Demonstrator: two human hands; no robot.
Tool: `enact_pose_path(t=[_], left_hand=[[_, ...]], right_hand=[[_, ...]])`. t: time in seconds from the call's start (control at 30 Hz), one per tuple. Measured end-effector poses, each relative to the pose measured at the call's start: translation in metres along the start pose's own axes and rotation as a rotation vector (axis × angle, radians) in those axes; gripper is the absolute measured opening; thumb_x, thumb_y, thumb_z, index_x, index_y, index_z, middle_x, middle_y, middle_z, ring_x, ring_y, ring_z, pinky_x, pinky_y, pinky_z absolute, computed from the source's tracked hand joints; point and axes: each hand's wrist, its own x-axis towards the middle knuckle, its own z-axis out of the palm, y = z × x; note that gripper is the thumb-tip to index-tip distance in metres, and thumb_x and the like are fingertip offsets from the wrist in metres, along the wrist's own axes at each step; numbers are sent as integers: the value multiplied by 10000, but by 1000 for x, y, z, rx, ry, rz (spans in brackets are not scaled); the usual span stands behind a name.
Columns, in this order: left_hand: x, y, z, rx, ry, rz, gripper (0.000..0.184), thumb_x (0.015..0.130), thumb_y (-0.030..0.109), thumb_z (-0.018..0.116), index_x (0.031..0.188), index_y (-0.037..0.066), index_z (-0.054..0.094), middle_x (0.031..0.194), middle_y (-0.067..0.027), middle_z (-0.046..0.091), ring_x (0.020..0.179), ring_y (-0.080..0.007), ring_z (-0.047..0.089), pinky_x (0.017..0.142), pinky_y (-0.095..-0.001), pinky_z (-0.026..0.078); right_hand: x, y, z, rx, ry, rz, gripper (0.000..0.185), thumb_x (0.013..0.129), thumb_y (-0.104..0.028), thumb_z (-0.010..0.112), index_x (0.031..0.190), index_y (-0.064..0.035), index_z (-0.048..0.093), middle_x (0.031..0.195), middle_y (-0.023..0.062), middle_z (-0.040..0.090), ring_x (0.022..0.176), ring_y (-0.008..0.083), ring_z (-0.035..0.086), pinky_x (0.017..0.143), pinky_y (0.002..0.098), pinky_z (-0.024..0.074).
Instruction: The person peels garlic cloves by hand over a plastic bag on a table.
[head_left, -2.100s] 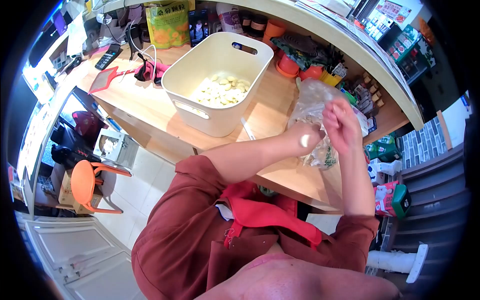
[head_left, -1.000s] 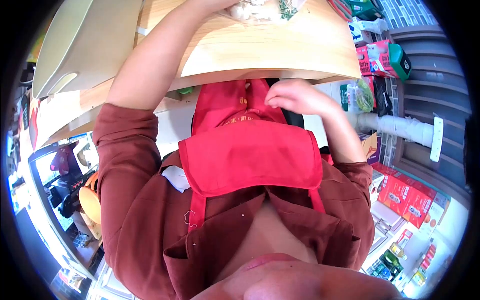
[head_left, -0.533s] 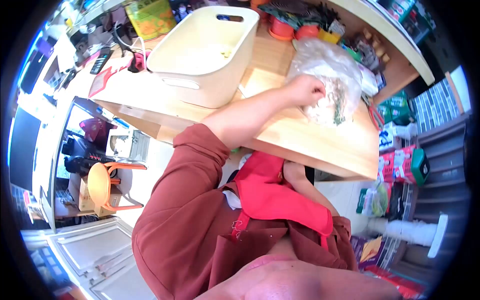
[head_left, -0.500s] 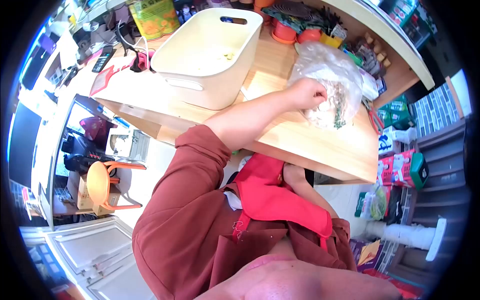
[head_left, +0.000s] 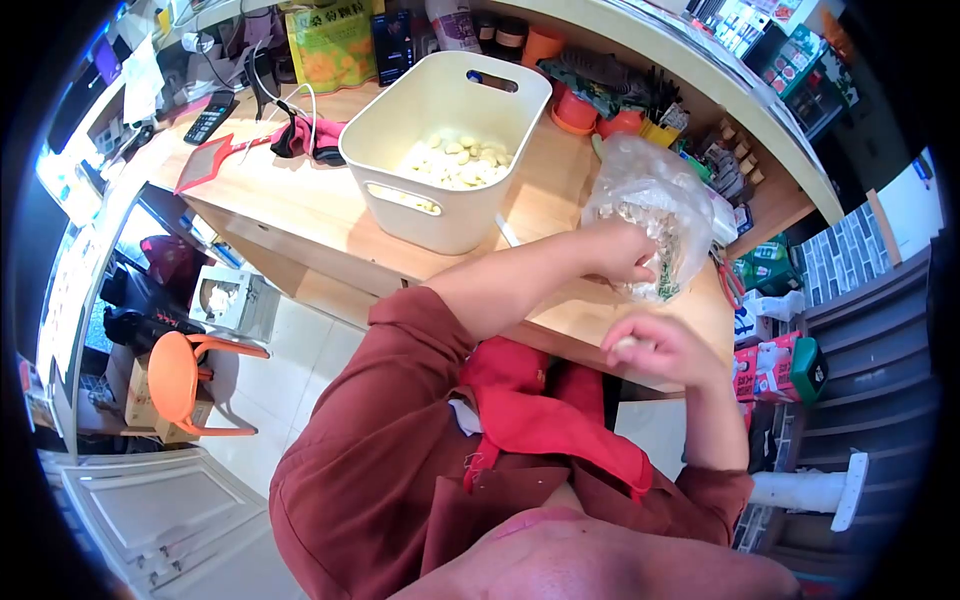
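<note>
My left hand point(head_left: 622, 250) is at the near side of a clear plastic bag point(head_left: 655, 180) with pale, papery pieces and green print. Its fingers are curled together; what they hold, if anything, is hidden. Just in front of the table's near edge, my right hand point(head_left: 655, 350) pinches a small pale piece point(head_left: 630, 344) like a garlic clove. Left of the bag stands a cream plastic bin point(head_left: 430, 222) with oval handle holes. Many pale yellow cloves point(head_left: 462, 163) lie on its bottom.
On the wooden table point(head_left: 300, 205) are a red fly swatter point(head_left: 205, 162), a calculator point(head_left: 211, 117) and a pink-black item point(head_left: 305, 138). Behind the bin stand a yellow-green pouch point(head_left: 332, 48) and a phone point(head_left: 393, 48). Red-handled scissors point(head_left: 729, 280) lie right of the bag. An orange stool point(head_left: 175, 378) stands left.
My right hand has come up from below the table edge and shows a pale piece. My left hand's fingers now point down at the bag. The view has shifted, showing more cloves in the bin.
</note>
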Motion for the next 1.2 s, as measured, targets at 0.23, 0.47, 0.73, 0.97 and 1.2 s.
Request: enact_pose_path(t=[0.23, 0.47, 0.73, 0.97, 1.2], left_hand=[[6, -18, 19, -26, 196, 258, 366, 714, 285, 656, 1023, 99, 591, 975, -148, 611, 911, -279, 573, 766, -394, 458], [-3, 6, 2, -271, 75, 96, 320, 724, 141, 644, 1030, 65, 592, 975, -99, 613, 885, -216, 569, 743, -340, 459], [3, 5, -3, -149, 46, -189, 156, 696, 131, 570, 811, 37, 618, 829, -154, 616, 814, -303, 588, 705, -390, 458], [13, -21, 11, -179, 382, -240, 168, 764, 188, 533, 799, 39, 603, 674, -125, 578, 628, -212, 569, 579, -335, 446], [16, -25, 19, -643, 311, -430, 250, 872, 256, 505, 796, 44, 614, 592, -1, 521, 496, -85, 485, 455, -248, 390]], right_hand=[[120, -98, -27, -378, 216, -470, 210, 811, -136, 559, 981, -14, 575, 967, 44, 572, 940, 134, 529, 823, 259, 411], [225, -110, -21, -507, 211, -441, 365, 785, -218, 614, 1106, -56, 550, 1094, 95, 558, 1023, 196, 529, 870, 311, 427], [126, -46, -64, -389, 425, -515, 289, 813, -90, 581, 1093, -28, 548, 1117, 50, 530, 1010, 138, 516, 868, 278, 427], [23, 77, -108, 10, 464, 7, 150, 847, -105, 568, 970, -21, 588, 814, -3, 603, 738, 100, 564, 667, 228, 455], [38, 100, -114, -422, 439, -93, 221, 758, -129, 659, 931, -30, 563, 784, 60, 610, 700, 133, 569, 646, 265, 461]])
